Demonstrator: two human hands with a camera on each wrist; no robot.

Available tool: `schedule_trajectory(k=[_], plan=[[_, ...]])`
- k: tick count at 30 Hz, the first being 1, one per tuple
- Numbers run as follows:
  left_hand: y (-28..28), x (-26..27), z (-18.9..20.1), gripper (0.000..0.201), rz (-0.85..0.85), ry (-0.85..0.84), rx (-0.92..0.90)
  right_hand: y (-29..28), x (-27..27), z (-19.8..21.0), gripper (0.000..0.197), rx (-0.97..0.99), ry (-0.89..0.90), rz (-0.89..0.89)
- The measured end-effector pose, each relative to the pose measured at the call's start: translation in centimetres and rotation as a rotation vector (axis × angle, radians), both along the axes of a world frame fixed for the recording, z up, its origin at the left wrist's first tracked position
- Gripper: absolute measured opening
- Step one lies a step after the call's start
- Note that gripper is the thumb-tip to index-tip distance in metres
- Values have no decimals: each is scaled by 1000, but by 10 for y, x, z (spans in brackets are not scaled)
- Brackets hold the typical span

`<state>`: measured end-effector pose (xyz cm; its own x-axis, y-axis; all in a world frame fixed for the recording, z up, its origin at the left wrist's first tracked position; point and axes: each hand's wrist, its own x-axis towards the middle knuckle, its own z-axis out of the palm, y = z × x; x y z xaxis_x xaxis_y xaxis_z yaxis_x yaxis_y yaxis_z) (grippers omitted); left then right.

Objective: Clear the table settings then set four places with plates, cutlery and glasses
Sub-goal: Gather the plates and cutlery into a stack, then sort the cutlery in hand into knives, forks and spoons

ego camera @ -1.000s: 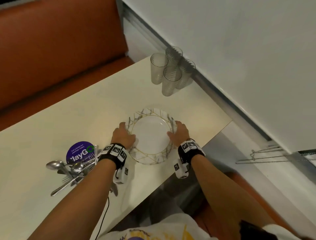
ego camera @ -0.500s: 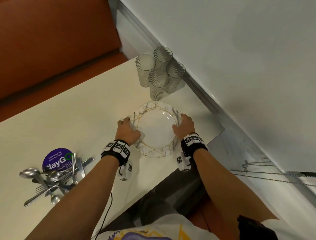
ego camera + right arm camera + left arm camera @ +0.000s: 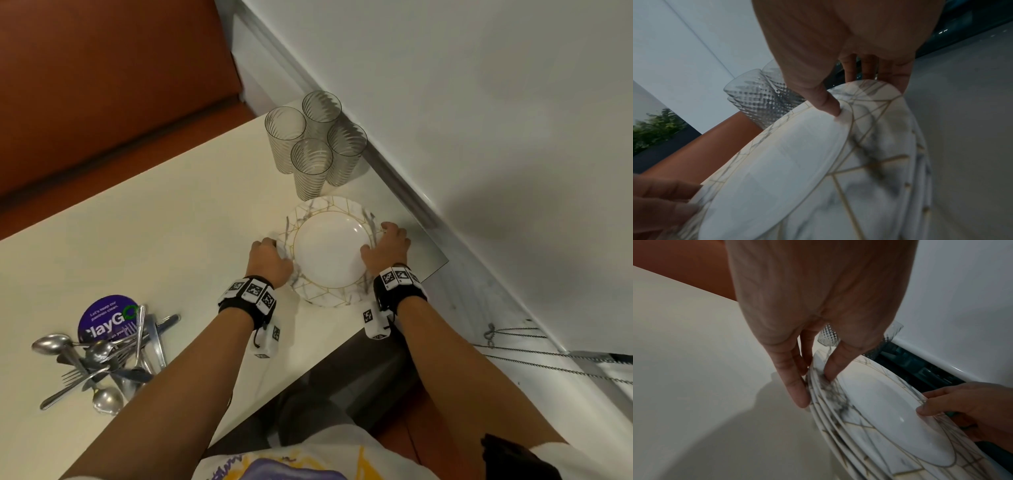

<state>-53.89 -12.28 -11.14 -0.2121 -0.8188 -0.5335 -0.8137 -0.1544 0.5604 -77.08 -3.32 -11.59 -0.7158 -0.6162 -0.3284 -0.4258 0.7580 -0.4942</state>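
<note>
- Since a second ago I am seeing the plates (image 3: 329,251) sitting closer to the glasses (image 3: 313,147), with both hands travelling along on the rim.
- My left hand (image 3: 270,262) is gripping the left edge of the plates: thumb (image 3: 835,365) on the top rim, fingers (image 3: 795,386) running down the stacked edges.
- My right hand (image 3: 388,248) is gripping the right edge, thumb (image 3: 828,104) pressing on the top plate, fingers curling behind the rim.
- The plates are lying as a stack on the worktop (image 3: 154,240), near its corner by the wall, just beside the four clustered glasses.
- Cutlery (image 3: 102,363) is lying piled on the worktop, well apart to the left, partly over a purple sticker (image 3: 102,318).
</note>
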Motion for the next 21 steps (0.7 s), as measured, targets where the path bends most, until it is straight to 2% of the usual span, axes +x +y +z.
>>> schedule_trajectory(k=[7,11,16,21], plan=[[1,-11,2,46,-26,99,-58,1,-17,6,66,50,65,-15],[7,8,6,42,9,168,-76,3,-4,16,62,52,197,-20],[18,62,13,20,57,200,-112,-1,53,19,51,-182,296,123],[33,139,10,21,185,201,-151,-18,139,13,41,-258,172,394]])
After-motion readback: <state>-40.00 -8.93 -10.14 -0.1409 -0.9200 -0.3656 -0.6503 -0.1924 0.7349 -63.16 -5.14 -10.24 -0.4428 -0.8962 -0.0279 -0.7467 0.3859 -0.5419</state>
